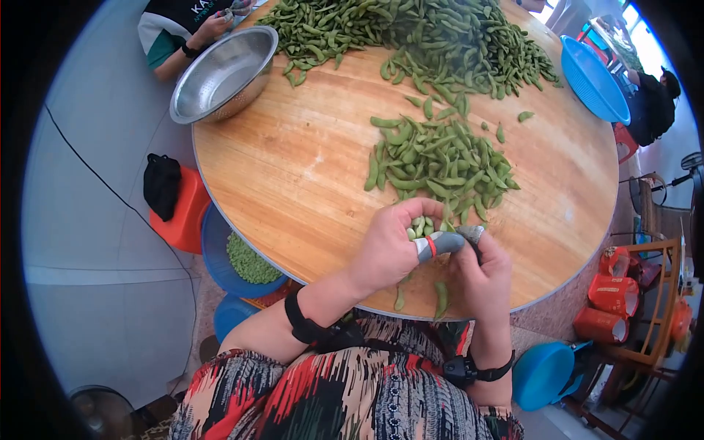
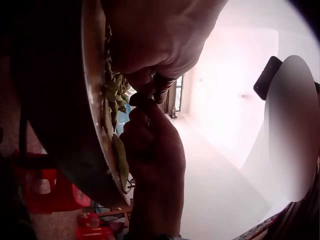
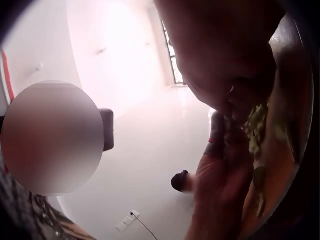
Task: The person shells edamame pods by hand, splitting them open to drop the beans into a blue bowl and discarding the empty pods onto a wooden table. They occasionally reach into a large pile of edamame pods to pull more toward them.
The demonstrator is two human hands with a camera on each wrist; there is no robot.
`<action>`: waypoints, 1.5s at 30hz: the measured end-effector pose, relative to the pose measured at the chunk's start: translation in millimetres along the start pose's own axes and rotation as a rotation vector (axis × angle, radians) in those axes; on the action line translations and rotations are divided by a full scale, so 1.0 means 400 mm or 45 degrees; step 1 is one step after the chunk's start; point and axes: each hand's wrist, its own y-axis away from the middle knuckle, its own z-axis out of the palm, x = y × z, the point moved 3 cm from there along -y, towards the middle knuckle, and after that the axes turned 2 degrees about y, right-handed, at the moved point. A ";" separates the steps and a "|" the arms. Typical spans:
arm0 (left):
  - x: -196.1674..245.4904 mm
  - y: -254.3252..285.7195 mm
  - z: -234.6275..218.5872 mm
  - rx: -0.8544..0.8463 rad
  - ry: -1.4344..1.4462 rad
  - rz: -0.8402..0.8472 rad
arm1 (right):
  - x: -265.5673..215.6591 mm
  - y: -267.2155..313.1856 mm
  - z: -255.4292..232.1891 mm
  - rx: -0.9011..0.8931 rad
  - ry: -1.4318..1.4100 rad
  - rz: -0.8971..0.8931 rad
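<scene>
Above the near edge of the table, both hands meet at the fingertips. My left hand (image 1: 389, 238) curls around several shelled green beans (image 1: 419, 227); its thumb wears a grey cover with a red band. The right hand (image 1: 485, 270), with grey-covered fingertips, pinches at an edamame pod (image 1: 447, 219), mostly hidden where the hands meet. Just beyond them lies a small pile of edamame pods (image 1: 440, 158). A single loose pod (image 1: 441, 299) rests by the table edge beneath the hands. Both wrist views are dark, showing the hands touching.
A big heap of pods (image 1: 440, 44) covers the far side of the round wooden table (image 1: 293, 183). A steel bowl (image 1: 220, 77) sits at the left edge, a blue basket (image 1: 592, 81) at the right. Below left, shelled beans fill part of a blue basin (image 1: 213, 242) near a red stool (image 1: 183, 213).
</scene>
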 end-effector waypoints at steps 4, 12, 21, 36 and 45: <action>-0.007 -0.004 0.000 -0.093 0.317 -0.056 | 0.003 -0.006 -0.029 -0.229 -0.522 0.385; 0.013 0.010 0.020 -0.113 -0.717 0.505 | -0.053 -0.022 -0.034 0.042 0.338 -0.207; 0.038 0.024 0.020 -0.187 -0.571 0.353 | -0.027 0.000 -0.032 -0.180 -0.292 0.136; 0.028 0.030 0.024 -0.551 -0.199 0.509 | 0.020 0.039 0.020 -0.468 -1.445 0.392; 0.025 0.015 0.016 -0.224 -0.466 0.331 | -0.047 0.044 -0.028 0.175 -0.191 -0.049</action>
